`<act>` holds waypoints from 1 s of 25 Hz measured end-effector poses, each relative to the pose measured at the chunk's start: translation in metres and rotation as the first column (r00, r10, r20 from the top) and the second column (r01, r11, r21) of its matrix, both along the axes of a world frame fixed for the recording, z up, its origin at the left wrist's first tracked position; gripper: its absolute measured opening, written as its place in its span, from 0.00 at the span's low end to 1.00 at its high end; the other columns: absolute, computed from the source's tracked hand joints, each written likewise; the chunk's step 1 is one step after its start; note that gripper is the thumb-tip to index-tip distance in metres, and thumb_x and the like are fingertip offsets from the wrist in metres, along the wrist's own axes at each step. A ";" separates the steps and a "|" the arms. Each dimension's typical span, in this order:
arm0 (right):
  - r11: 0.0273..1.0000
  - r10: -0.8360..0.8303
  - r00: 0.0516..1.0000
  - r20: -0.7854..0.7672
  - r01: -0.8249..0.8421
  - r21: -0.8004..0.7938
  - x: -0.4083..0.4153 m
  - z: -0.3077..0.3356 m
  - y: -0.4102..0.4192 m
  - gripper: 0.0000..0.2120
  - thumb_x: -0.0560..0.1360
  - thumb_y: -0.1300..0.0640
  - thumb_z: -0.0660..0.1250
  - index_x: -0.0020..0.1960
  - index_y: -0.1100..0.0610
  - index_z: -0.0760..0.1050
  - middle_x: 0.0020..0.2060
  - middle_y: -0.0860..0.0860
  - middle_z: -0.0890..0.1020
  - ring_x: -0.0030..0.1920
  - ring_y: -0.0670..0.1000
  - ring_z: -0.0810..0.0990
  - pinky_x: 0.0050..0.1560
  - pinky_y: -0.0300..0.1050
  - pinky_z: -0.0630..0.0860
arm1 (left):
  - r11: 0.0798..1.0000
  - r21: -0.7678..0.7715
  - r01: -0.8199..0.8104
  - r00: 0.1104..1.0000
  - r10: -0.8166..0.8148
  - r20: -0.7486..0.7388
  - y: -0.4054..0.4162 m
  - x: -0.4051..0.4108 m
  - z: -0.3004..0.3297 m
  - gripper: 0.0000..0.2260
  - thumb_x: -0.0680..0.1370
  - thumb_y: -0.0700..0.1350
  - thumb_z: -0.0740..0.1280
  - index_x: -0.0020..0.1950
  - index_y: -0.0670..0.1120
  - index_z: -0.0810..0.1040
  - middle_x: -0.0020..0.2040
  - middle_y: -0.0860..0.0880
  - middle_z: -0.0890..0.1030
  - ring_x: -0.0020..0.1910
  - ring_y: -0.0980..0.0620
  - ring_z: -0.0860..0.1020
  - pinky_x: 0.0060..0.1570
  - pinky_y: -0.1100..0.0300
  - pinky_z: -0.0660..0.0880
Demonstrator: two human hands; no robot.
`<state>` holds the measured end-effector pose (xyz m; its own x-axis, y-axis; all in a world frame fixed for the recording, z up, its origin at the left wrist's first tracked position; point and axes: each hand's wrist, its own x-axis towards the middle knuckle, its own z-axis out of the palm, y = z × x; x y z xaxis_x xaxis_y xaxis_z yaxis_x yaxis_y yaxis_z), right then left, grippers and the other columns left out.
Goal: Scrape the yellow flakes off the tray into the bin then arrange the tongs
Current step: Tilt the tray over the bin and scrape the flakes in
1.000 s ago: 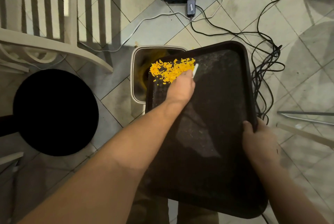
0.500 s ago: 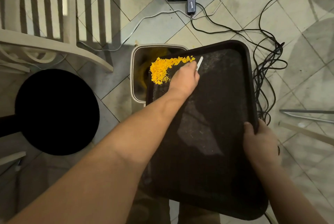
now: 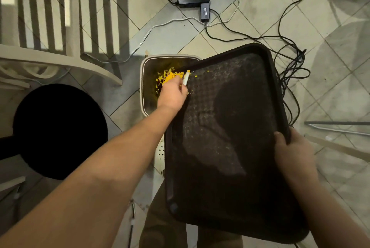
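A dark tray [image 3: 230,137] hangs tilted over the floor, its far left corner above a small white-rimmed bin [image 3: 142,79]. My right hand [image 3: 292,151] grips the tray's right edge. Past that far left corner, over the bin, my left hand [image 3: 173,93] is closed around a small white scraper [image 3: 186,77]. A clump of yellow flakes [image 3: 167,76] is at the tray's corner edge and spilling over the bin opening. A few yellow specks stay on the tray near the scraper. No tongs are in view.
A round black stool [image 3: 58,129] stands at the left, with a pale slatted chair [image 3: 60,27] beyond it. Black and white cables [image 3: 290,71] and a power strip [image 3: 193,0] lie on the tiled floor past and right of the tray. Metal rods [image 3: 338,127] lie at right.
My left hand swept the scraper leftward, pushing the flake pile from the tray's far left corner over the edge into the bin. The tray swung a little rightward.
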<state>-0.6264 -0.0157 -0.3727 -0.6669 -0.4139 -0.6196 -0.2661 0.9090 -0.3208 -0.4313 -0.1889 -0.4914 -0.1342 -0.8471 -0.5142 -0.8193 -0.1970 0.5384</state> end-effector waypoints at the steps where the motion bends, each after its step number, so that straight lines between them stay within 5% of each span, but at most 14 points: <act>1: 1.000 0.010 1.000 -0.011 -0.010 -0.004 -0.001 0.000 -0.001 0.13 0.78 0.56 0.59 0.61 0.56 0.74 0.42 0.54 0.77 0.45 0.55 0.74 0.47 0.47 0.68 | 0.999 -0.010 0.052 0.997 -0.052 -0.048 0.000 -0.011 0.002 0.07 0.76 0.41 0.61 0.49 0.39 0.75 0.44 0.38 0.79 0.44 0.40 0.77 0.45 0.52 0.75; 7: 0.999 0.045 0.998 -0.041 -0.045 -0.009 -0.003 0.003 -0.007 0.11 0.78 0.56 0.59 0.56 0.57 0.75 0.44 0.56 0.79 0.49 0.59 0.76 0.44 0.45 0.64 | 0.998 -0.052 0.047 0.992 -0.052 -0.112 -0.002 -0.050 0.000 0.05 0.76 0.39 0.61 0.47 0.38 0.75 0.44 0.40 0.79 0.44 0.42 0.76 0.42 0.57 0.71; 15: 0.999 0.038 0.998 -0.048 -0.038 -0.012 -0.004 0.003 -0.005 0.12 0.78 0.55 0.59 0.58 0.55 0.75 0.47 0.57 0.79 0.51 0.60 0.76 0.45 0.45 0.65 | 0.988 0.076 -0.132 0.976 0.117 0.184 -0.006 0.001 -0.010 0.08 0.77 0.41 0.60 0.52 0.39 0.74 0.49 0.38 0.79 0.48 0.38 0.78 0.47 0.54 0.74; 21: 0.999 0.043 0.997 -0.058 -0.043 0.001 -0.003 0.001 -0.003 0.14 0.78 0.54 0.58 0.62 0.54 0.73 0.47 0.55 0.79 0.52 0.59 0.76 0.46 0.46 0.66 | 0.998 -0.043 0.039 0.988 -0.045 -0.151 0.002 -0.040 0.006 0.05 0.75 0.40 0.62 0.46 0.39 0.76 0.42 0.40 0.79 0.42 0.43 0.76 0.44 0.53 0.74; 25: 0.999 0.043 0.997 -0.065 -0.042 0.017 -0.003 -0.001 -0.004 0.13 0.78 0.53 0.59 0.59 0.54 0.74 0.41 0.52 0.77 0.49 0.58 0.76 0.45 0.45 0.66 | 0.997 -0.069 0.022 0.990 -0.032 -0.139 0.008 -0.054 0.003 0.04 0.75 0.39 0.62 0.45 0.39 0.75 0.43 0.40 0.79 0.43 0.42 0.76 0.43 0.55 0.72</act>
